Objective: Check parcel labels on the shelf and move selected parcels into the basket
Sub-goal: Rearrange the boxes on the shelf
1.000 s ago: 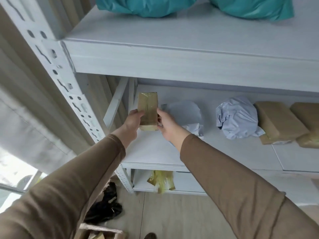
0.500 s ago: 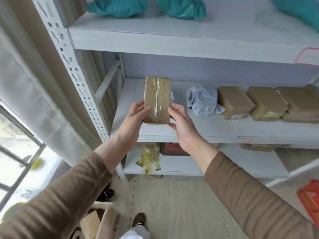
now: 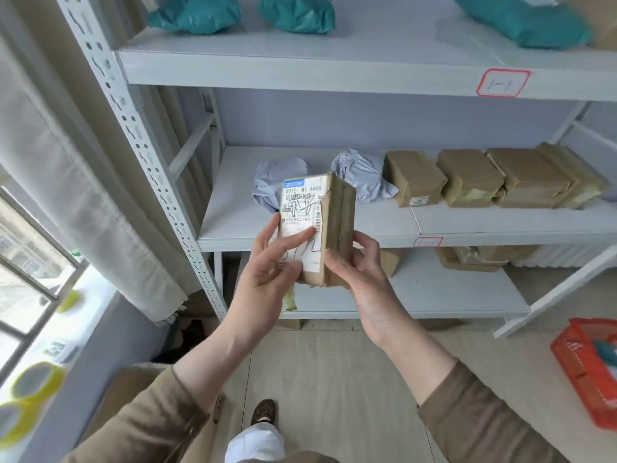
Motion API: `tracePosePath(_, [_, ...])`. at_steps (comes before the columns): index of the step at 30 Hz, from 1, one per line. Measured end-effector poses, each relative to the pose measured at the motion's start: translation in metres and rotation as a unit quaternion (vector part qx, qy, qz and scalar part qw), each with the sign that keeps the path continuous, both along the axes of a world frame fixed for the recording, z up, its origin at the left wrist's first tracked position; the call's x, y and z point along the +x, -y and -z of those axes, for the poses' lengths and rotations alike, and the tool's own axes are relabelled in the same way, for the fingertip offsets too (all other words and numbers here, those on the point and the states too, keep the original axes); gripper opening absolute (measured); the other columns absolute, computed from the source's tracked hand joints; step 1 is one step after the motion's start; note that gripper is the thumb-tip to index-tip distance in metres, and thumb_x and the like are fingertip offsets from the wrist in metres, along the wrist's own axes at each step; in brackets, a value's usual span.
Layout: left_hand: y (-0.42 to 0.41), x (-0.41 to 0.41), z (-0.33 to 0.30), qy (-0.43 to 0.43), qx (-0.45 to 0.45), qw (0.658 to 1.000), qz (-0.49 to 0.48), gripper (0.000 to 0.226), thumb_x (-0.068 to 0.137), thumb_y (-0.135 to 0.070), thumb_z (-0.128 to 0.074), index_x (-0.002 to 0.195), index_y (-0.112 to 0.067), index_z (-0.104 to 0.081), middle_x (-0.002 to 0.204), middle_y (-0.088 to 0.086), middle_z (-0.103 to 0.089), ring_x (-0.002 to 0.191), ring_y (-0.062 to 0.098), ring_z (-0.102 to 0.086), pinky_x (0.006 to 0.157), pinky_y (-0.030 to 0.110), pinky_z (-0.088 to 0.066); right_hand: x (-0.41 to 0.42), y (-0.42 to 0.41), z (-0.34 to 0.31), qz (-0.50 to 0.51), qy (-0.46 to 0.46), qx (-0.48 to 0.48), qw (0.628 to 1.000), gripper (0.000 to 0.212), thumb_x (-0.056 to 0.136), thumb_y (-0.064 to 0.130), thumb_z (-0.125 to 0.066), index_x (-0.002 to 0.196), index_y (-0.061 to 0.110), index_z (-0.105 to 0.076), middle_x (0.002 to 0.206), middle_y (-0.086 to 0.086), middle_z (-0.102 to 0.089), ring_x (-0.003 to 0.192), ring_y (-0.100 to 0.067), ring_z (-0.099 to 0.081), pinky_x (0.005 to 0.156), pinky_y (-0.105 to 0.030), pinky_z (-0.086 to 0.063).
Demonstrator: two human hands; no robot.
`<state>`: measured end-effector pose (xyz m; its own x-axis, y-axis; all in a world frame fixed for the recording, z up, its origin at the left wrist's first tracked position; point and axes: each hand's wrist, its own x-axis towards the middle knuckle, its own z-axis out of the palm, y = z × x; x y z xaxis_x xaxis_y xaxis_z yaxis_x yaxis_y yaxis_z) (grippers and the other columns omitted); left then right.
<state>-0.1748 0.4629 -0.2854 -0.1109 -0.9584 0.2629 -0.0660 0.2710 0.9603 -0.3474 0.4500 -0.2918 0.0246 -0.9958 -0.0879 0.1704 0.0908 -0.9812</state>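
I hold a small brown cardboard parcel (image 3: 334,225) upright in front of the shelf, its white printed label with black scribbles turned toward me. My left hand (image 3: 267,272) grips its left side, thumb lying across the label. My right hand (image 3: 360,265) grips the right side and lower edge with curled fingers. The red plastic basket (image 3: 581,365) stands on the floor at the far right, partly cut off by the frame edge, with something teal inside.
The white metal shelf (image 3: 334,235) carries two grey poly bags (image 3: 360,175) and several brown boxes (image 3: 467,177) on its middle level, teal bags (image 3: 297,11) on top, more boxes lower down. A curtain and window sill with yellow tape rolls (image 3: 36,379) lie left.
The parcel came off the middle shelf toward me and was turned, so its labelled face now shows instead of the taped side. My view drew back and the basket came into sight.
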Motion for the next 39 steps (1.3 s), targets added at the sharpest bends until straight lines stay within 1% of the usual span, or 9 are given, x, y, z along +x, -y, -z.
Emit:
tracePosePath(5, [-0.005, -0.004, 0.012, -0.019, -0.021, 0.999, -0.026, 0.057, 0.096, -0.007, -0.066, 0.147, -0.033, -0.056, 0.159, -0.004, -0.039, 0.143, 0.026, -0.048, 0.104, 0.055, -0.053, -0.003, -0.004, 0.009, -0.008, 0.023, -0.001, 1.0, 0.086, 0.065, 0.043, -0.086, 0.14, 0.028, -0.047, 0.129, -0.002, -0.071, 0.122, -0.021, -0.067, 0.099, -0.042, -0.054])
tracePosePath(9, [0.0, 0.001, 0.007, -0.112, 0.041, 0.99, -0.071, 0.076, 0.088, -0.014, -0.079, 0.147, -0.044, -0.042, 0.15, -0.008, -0.046, 0.132, 0.019, -0.056, 0.094, 0.031, -0.058, -0.01, 0.001, 0.01, -0.051, 0.089, 0.02, 0.994, 0.063, 0.078, 0.038, -0.071, 0.137, 0.018, -0.061, 0.134, -0.009, -0.069, 0.131, -0.03, -0.06, 0.11, -0.052, -0.044])
tracePosePath(12, [0.014, 0.015, 0.002, -0.154, 0.117, 0.98, -0.043, 0.083, 0.082, -0.031, -0.078, 0.152, -0.043, -0.036, 0.152, -0.004, -0.046, 0.136, 0.014, -0.055, 0.102, 0.03, -0.052, -0.02, 0.009, 0.012, -0.083, 0.105, 0.039, 0.99, 0.037, 0.084, 0.035, -0.065, 0.117, 0.021, -0.076, 0.127, -0.009, -0.073, 0.123, -0.026, -0.061, 0.117, -0.055, -0.036])
tracePosePath(16, [0.038, 0.036, -0.016, -0.12, 0.197, 0.972, 0.055, 0.074, 0.095, -0.049, -0.065, 0.158, -0.031, -0.031, 0.131, -0.003, -0.071, 0.116, 0.013, -0.07, 0.098, 0.035, -0.052, -0.034, 0.029, 0.005, -0.134, 0.043, 0.066, 0.988, 0.05, 0.08, 0.038, -0.067, 0.122, 0.012, -0.073, 0.134, -0.023, -0.066, 0.123, -0.034, -0.058, 0.114, -0.052, -0.037])
tracePosePath(21, [0.07, 0.058, -0.03, -0.041, 0.235, 0.958, 0.157, 0.055, 0.096, -0.047, -0.059, 0.142, -0.018, -0.057, 0.135, 0.013, -0.069, 0.117, 0.027, -0.069, 0.103, 0.044, -0.057, -0.038, 0.057, -0.019, -0.19, -0.097, 0.061, 0.975, 0.071, 0.074, 0.052, -0.069, 0.129, 0.008, -0.067, 0.133, -0.027, -0.065, 0.123, -0.045, -0.059, 0.106, -0.056, -0.041])
tracePosePath(25, [0.086, 0.068, -0.033, -0.064, 0.246, 0.958, 0.133, 0.04, 0.092, -0.035, -0.067, 0.127, -0.015, -0.065, 0.129, 0.015, -0.072, 0.107, 0.024, -0.07, 0.105, 0.044, -0.054, -0.035, 0.073, -0.031, -0.201, -0.1, 0.034, 0.974, 0.068, 0.079, 0.068, -0.07, 0.128, 0.021, -0.071, 0.133, -0.018, -0.068, 0.127, -0.043, -0.058, 0.11, -0.057, -0.04])
tracePosePath(28, [0.096, 0.076, -0.037, -0.055, 0.251, 0.958, 0.124, 0.037, 0.095, -0.035, -0.064, 0.123, -0.011, -0.067, 0.121, 0.012, -0.076, 0.107, 0.024, -0.071, 0.103, 0.042, -0.055, -0.034, 0.082, -0.033, -0.25, -0.06, 0.046, 0.965, 0.073, 0.085, 0.077, -0.044, 0.135, 0.029, -0.066, 0.134, -0.013, -0.067, 0.113, -0.023, -0.062, 0.087, -0.034, -0.054])
tracePosePath(34, [0.128, 0.089, -0.023, -0.05, 0.256, 0.965, 0.036, 0.047, 0.099, -0.048, -0.06, 0.124, -0.01, -0.069, 0.121, 0.013, -0.076, 0.113, 0.029, -0.071, 0.109, 0.046, -0.049, -0.01, 0.1, 0.004, -0.305, -0.024, 0.095, 0.947, 0.063, 0.086, 0.033, -0.077, 0.145, 0.026, -0.054, 0.137, -0.013, -0.066, 0.117, -0.027, -0.065, 0.096, -0.041, -0.058])
tracePosePath(39, [0.143, 0.086, 0.029, -0.169, 0.288, 0.935, -0.12, 0.075, 0.094, -0.07, -0.054, 0.152, -0.024, -0.04, 0.142, -0.003, -0.05, 0.131, 0.02, -0.049, 0.105, 0.043, -0.04, 0.042, 0.136, 0.055, -0.194, 0.013, 0.168, 0.966, 0.063, 0.081, 0.04, -0.078, 0.139, 0.024, -0.057, 0.134, -0.01, -0.069, 0.117, -0.031, -0.068, 0.092, -0.041, -0.06])
